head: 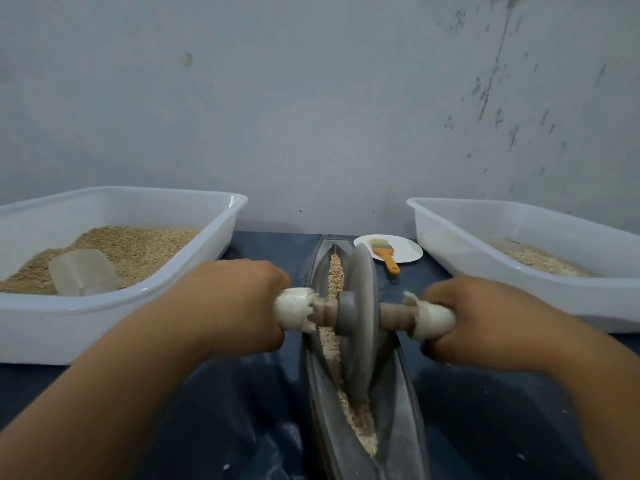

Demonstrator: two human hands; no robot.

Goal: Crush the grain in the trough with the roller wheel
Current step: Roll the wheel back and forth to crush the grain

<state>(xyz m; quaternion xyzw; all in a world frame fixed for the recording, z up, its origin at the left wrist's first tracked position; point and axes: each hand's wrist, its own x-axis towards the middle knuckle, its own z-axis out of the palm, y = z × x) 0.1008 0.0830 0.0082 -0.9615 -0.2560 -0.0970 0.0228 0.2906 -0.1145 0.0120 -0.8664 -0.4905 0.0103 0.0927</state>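
A grey roller wheel (362,317) stands upright in the long grey trough (407,393), which runs away from me down the middle. Grain (335,271) lies in the groove beyond the wheel, and paler crushed grain (360,427) lies in front of it. A wooden axle passes through the wheel, with white-wrapped handles at both ends. My left hand (232,303) grips the left handle. My right hand (485,317) grips the right handle.
A white tub (194,282) of grain with a clear scoop (83,271) sits at left. Another white tub (485,271) with some crushed grain sits at right. An orange-handled brush (386,256) lies on a white plate (408,251) behind the trough. A dark blue cloth (225,410) covers the table.
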